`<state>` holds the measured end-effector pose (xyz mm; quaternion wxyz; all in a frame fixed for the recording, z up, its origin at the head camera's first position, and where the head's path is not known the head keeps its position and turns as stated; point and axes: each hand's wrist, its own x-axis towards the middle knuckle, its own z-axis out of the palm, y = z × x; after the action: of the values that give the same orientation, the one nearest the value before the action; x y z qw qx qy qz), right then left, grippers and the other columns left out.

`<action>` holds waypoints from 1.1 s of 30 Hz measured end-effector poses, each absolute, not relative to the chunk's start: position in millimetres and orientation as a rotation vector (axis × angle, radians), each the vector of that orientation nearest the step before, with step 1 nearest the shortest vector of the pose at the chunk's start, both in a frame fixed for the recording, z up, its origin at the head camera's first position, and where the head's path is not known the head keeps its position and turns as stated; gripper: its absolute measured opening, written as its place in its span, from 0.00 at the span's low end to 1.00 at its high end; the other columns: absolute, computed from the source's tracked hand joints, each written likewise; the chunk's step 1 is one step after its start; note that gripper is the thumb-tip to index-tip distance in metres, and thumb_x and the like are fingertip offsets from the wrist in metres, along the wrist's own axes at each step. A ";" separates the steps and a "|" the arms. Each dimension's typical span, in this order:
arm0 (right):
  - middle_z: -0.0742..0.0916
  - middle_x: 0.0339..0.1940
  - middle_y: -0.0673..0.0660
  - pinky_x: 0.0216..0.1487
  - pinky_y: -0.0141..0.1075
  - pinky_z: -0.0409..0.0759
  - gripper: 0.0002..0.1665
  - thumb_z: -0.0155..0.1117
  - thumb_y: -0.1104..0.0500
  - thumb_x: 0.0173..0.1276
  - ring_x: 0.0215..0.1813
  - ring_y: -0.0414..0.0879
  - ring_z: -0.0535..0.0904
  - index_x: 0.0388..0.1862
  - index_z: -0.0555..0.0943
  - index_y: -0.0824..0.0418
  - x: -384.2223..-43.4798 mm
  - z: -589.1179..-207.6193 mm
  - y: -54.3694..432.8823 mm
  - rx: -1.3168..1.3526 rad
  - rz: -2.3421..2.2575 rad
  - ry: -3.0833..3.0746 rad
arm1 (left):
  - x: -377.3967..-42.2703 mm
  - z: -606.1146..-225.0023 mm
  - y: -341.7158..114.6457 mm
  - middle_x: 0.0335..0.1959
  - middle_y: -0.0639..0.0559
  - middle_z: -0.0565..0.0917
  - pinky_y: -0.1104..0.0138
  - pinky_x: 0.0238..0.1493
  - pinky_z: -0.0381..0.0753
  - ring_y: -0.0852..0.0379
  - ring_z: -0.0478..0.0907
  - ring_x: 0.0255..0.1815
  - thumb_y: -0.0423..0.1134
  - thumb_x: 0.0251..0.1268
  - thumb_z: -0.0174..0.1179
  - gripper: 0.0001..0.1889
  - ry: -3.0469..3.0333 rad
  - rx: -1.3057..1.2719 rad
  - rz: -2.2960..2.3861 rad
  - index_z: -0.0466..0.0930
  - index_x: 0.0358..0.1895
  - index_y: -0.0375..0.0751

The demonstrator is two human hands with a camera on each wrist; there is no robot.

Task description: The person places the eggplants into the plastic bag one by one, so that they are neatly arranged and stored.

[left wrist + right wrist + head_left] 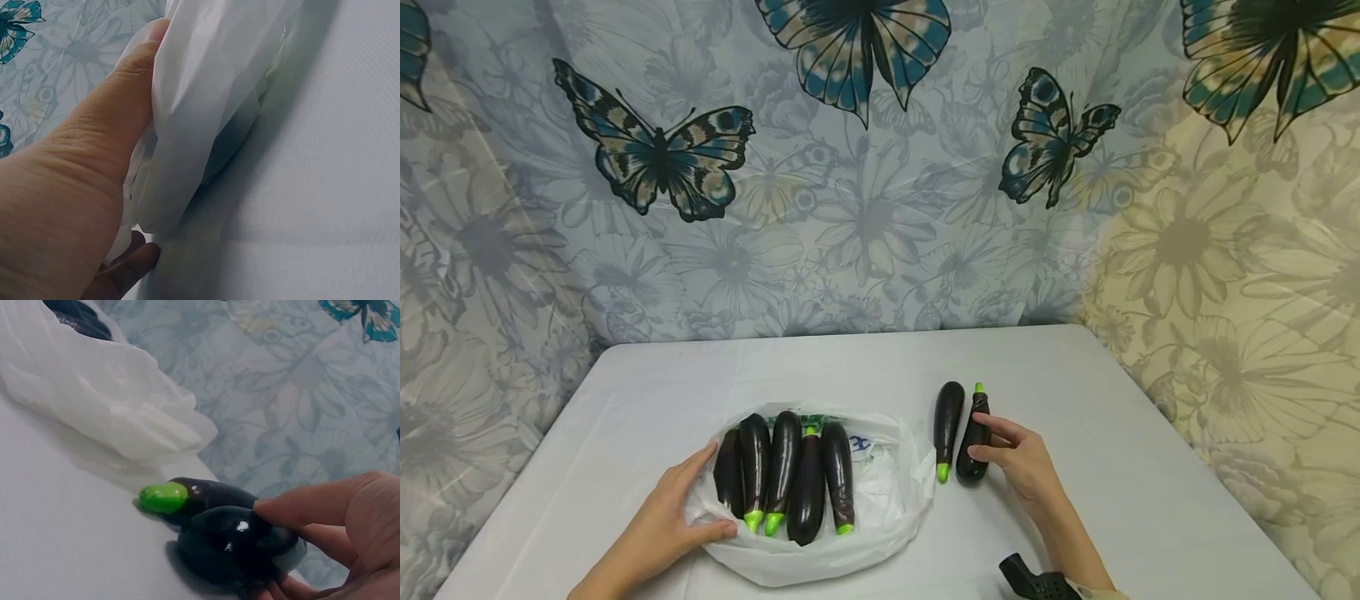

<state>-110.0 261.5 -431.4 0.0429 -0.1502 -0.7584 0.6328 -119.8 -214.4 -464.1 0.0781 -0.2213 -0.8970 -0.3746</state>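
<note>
Several dark eggplants with green stems, such as the one lying in the middle of the row, lie side by side in an opened white plastic bag. My left hand grips the bag's left edge, the thumb over the rim and the fingers outside; in the left wrist view the thumb presses the plastic. To the right of the bag, my right hand holds an eggplant between thumb and fingers, its stem pointing away. Close beside it on the table lies another eggplant, stem toward me.
A white-covered table bears everything. Behind it hangs a floral cloth with butterfly prints. Green and blue print shows on the bag's inside. A black device is strapped at the right wrist.
</note>
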 end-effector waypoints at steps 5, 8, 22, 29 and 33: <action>0.77 0.62 0.69 0.66 0.50 0.64 0.34 0.73 0.71 0.54 0.60 0.58 0.75 0.63 0.78 0.66 -110.9 -430.6 261.2 -0.500 1.922 -2.288 | -119.3 -463.6 -214.8 0.65 0.32 0.68 0.37 0.55 0.66 0.34 0.65 0.63 0.55 0.39 0.80 0.57 -2.688 -0.659 -1.128 0.60 0.74 0.36; 0.76 0.63 0.70 0.65 0.48 0.65 0.34 0.72 0.72 0.55 0.62 0.59 0.74 0.64 0.77 0.67 -111.4 -430.4 261.6 -0.537 1.925 -2.256 | -119.0 -464.8 -215.1 0.65 0.32 0.69 0.37 0.55 0.65 0.33 0.65 0.63 0.55 0.39 0.80 0.57 -2.682 -0.660 -1.129 0.60 0.74 0.36; 0.76 0.63 0.68 0.47 0.26 0.74 0.35 0.72 0.72 0.54 0.60 0.57 0.75 0.64 0.78 0.66 -111.7 -428.7 261.9 -0.559 1.906 -2.241 | -120.5 -466.1 -215.2 0.65 0.32 0.68 0.37 0.55 0.65 0.33 0.65 0.63 0.54 0.39 0.80 0.57 -2.681 -0.664 -1.120 0.60 0.74 0.37; 0.75 0.65 0.67 0.47 0.27 0.74 0.35 0.72 0.72 0.54 0.61 0.58 0.75 0.64 0.77 0.66 -110.4 -427.2 261.9 -0.557 1.891 -2.244 | -120.1 -465.3 -214.8 0.65 0.31 0.68 0.35 0.56 0.64 0.32 0.64 0.63 0.54 0.39 0.80 0.57 -2.690 -0.657 -1.122 0.60 0.75 0.36; 0.75 0.65 0.67 0.48 0.28 0.75 0.35 0.72 0.72 0.54 0.61 0.58 0.75 0.64 0.77 0.65 -109.2 -426.1 261.8 -0.557 1.896 -2.236 | -120.3 -464.7 -215.1 0.65 0.31 0.68 0.36 0.55 0.65 0.32 0.65 0.63 0.55 0.39 0.80 0.57 -2.698 -0.655 -1.117 0.60 0.75 0.37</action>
<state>-109.2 261.8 -426.1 0.0786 -0.1860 -0.7471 0.6333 -120.3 -215.1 -464.7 0.0741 -0.2184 -0.8991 -0.3721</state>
